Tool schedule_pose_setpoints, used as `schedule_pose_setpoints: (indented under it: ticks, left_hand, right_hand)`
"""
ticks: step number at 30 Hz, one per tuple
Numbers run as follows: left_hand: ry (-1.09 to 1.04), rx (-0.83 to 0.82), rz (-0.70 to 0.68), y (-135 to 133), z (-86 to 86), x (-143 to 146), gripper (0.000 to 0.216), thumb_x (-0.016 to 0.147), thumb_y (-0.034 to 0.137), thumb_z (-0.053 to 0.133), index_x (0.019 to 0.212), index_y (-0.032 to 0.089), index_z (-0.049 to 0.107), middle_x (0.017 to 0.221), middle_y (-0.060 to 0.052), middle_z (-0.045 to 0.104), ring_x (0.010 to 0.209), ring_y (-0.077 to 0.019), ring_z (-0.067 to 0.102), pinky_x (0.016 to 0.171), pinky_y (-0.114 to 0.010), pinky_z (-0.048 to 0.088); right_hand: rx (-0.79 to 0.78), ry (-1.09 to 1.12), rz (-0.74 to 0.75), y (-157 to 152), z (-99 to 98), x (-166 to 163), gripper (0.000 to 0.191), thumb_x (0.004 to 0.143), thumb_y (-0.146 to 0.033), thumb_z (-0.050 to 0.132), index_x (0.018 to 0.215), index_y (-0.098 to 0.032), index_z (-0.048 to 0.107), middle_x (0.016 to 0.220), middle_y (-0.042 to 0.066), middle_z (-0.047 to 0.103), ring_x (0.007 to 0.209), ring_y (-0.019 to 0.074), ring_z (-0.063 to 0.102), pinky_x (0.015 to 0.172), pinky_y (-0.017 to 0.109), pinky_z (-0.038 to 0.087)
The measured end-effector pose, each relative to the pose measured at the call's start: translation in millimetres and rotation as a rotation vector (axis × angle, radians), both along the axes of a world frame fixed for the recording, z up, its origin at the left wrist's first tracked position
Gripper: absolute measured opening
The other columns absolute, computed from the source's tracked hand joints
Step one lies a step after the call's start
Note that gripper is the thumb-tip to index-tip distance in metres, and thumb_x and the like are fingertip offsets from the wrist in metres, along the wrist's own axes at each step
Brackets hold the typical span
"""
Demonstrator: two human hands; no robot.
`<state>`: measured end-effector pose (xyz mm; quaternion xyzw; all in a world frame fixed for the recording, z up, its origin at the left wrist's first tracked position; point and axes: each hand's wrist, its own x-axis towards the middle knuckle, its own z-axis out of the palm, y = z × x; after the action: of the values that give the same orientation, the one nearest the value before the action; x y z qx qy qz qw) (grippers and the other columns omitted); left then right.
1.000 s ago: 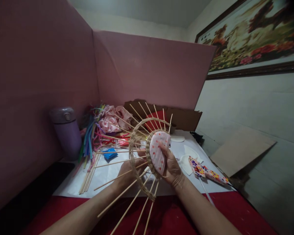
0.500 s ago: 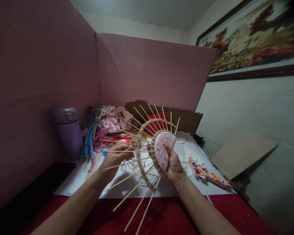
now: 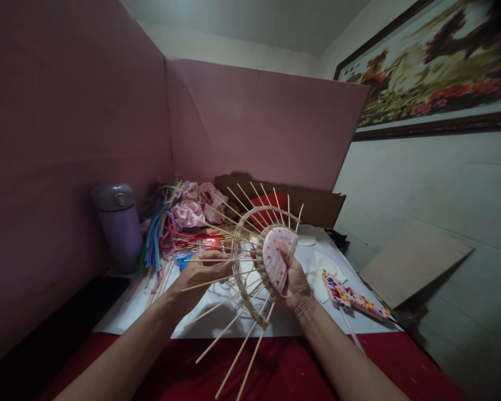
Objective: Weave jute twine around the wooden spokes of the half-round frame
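Between my hands is a half-round woven piece with thin wooden sticks fanning out from a padded centre [image 3: 273,253] in pink fabric with red dots. Its braided twine band [image 3: 237,236] arcs around the sticks, apart from the woven edge of the centre. My right hand [image 3: 295,281] grips the padded centre, thumb lying on the dotted fabric. My left hand [image 3: 202,274] is closed on a stick [image 3: 211,260] at the left, fingertips against the braided band. The far ends of my left fingers are partly hidden behind the sticks.
A purple tumbler [image 3: 121,234] stands at left beside colourful pipe cleaners [image 3: 152,239] and crumpled pink fabric [image 3: 187,209]. Loose sticks lie behind the piece. A floral-covered tool [image 3: 354,298] rests at right on the white sheet [image 3: 313,317]. Pink panels [image 3: 254,122] enclose the back and left.
My left hand has shifted slightly right, its fingertips now reaching the braided band. The woven piece has tipped a little, its upper sticks lower than before. My right hand keeps its grip.
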<state>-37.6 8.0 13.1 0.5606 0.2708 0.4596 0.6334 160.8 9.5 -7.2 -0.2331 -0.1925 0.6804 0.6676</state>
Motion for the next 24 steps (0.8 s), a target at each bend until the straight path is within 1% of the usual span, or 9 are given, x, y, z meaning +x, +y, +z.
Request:
schedule_pose_setpoints:
  ticks: [4, 8, 10, 13, 16, 20, 24]
  left_hand:
    - [-0.006, -0.022, -0.018, 3.6, -5.8, -0.5, 0.015, 0.065, 0.027, 0.074, 0.070, 0.016, 0.065, 0.067, -0.001, 0.061, 0.061, -0.0114, 0.052, 0.060, -0.025, 0.037]
    - [-0.055, -0.033, -0.042, 4.2, -9.0, -2.0, 0.013, 0.066, 0.026, 0.072, 0.073, 0.017, 0.064, 0.069, -0.001, 0.061, 0.063, -0.0121, 0.053, 0.060, -0.025, 0.038]
    - [-0.073, -0.034, -0.047, 2.6, -8.5, -2.3, 0.013, 0.067, 0.025, 0.071, 0.075, 0.017, 0.064, 0.072, -0.002, 0.061, 0.065, -0.0128, 0.053, 0.062, -0.026, 0.038]
    - [-0.097, -0.058, -0.032, -0.2, -6.3, -1.5, 0.014, 0.065, 0.024, 0.073, 0.073, 0.017, 0.064, 0.070, -0.001, 0.061, 0.064, -0.0117, 0.053, 0.061, -0.024, 0.038]
    - [-0.107, -0.088, -0.030, -0.7, -4.8, 0.2, 0.014, 0.063, 0.023, 0.074, 0.070, 0.015, 0.064, 0.066, 0.000, 0.061, 0.062, -0.0107, 0.053, 0.061, -0.024, 0.038]
    - [-0.116, -0.084, -0.030, 1.4, -5.1, 0.6, 0.017, 0.062, 0.020, 0.075, 0.075, 0.015, 0.066, 0.071, -0.002, 0.064, 0.065, -0.0121, 0.057, 0.067, -0.027, 0.041]
    - [-0.115, -0.082, -0.042, 3.2, -5.7, -0.4, 0.013, 0.067, 0.023, 0.071, 0.074, 0.014, 0.064, 0.071, -0.002, 0.062, 0.064, -0.0112, 0.055, 0.068, -0.027, 0.041]
  right_hand:
    - [0.004, -0.027, 0.044, 0.3, -2.2, -1.3, 0.028, 0.079, -0.027, 0.059, 0.103, -0.012, 0.061, 0.077, 0.007, 0.073, 0.069, 0.0217, 0.070, 0.068, 0.036, 0.057]
    - [-0.004, -0.057, 0.102, -1.5, -0.8, -2.9, 0.033, 0.079, -0.031, 0.058, 0.104, -0.010, 0.061, 0.079, 0.011, 0.073, 0.071, 0.0243, 0.070, 0.067, 0.039, 0.057]
    - [-0.015, -0.050, 0.110, -3.3, 1.6, -3.8, 0.031, 0.082, -0.030, 0.054, 0.104, -0.010, 0.061, 0.079, 0.011, 0.073, 0.072, 0.0242, 0.070, 0.068, 0.039, 0.057]
    - [-0.021, -0.042, 0.133, -5.5, 5.0, -4.4, 0.029, 0.084, -0.029, 0.050, 0.102, -0.009, 0.062, 0.077, 0.012, 0.073, 0.072, 0.0242, 0.070, 0.067, 0.039, 0.057]
    - [-0.021, -0.029, 0.144, -5.7, 6.1, -3.5, 0.026, 0.083, -0.028, 0.052, 0.099, -0.011, 0.063, 0.078, 0.011, 0.073, 0.072, 0.0238, 0.070, 0.067, 0.038, 0.057]
    - [-0.007, -0.036, 0.153, -4.4, 4.0, -1.2, 0.028, 0.082, -0.030, 0.055, 0.099, -0.010, 0.063, 0.078, 0.012, 0.073, 0.072, 0.0236, 0.070, 0.066, 0.037, 0.058]
    - [-0.012, -0.044, 0.141, -3.9, 2.9, -0.8, 0.028, 0.083, -0.030, 0.052, 0.101, -0.010, 0.062, 0.078, 0.011, 0.073, 0.071, 0.0232, 0.070, 0.067, 0.038, 0.058]
